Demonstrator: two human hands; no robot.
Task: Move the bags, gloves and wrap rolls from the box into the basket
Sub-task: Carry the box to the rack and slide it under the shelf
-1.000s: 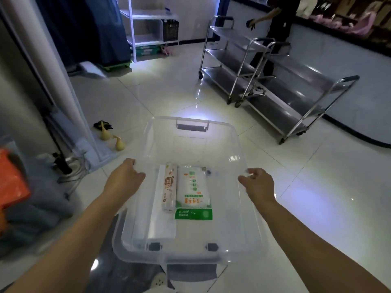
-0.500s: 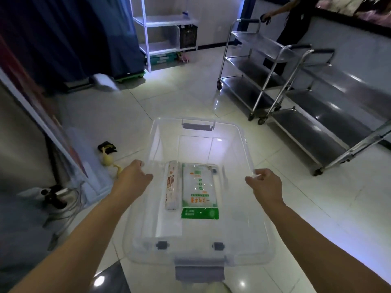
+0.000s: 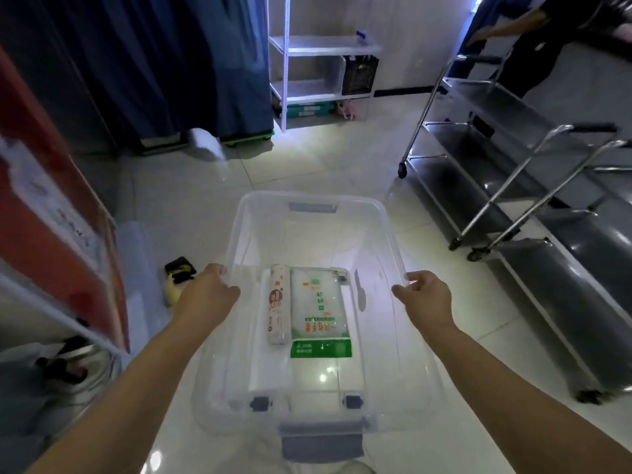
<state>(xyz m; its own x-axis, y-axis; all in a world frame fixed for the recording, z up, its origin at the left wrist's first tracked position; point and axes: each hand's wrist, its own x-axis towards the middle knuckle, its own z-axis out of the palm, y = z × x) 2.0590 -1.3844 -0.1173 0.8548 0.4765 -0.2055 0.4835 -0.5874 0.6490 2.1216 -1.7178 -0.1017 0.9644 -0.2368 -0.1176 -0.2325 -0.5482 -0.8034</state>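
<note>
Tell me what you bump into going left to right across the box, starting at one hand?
left hand → wrap roll → green-and-white bag → right hand, all across the clear box.

White shelf unit, steel trolleys (two, side by side), blue curtain

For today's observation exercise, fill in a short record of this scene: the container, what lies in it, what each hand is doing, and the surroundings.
container: clear plastic box, lid off, grey latch handles at both ends
contents: one wrap roll beside a green-and-white flat pack, touching, lying flat on the bottom
left hand: left hand grips the box's left rim
right hand: right hand grips the box's right rim
floor: glossy pale tiles
right side: steel trolleys
background: white shelf unit, dark curtain
basket: not identifiable in view
</note>
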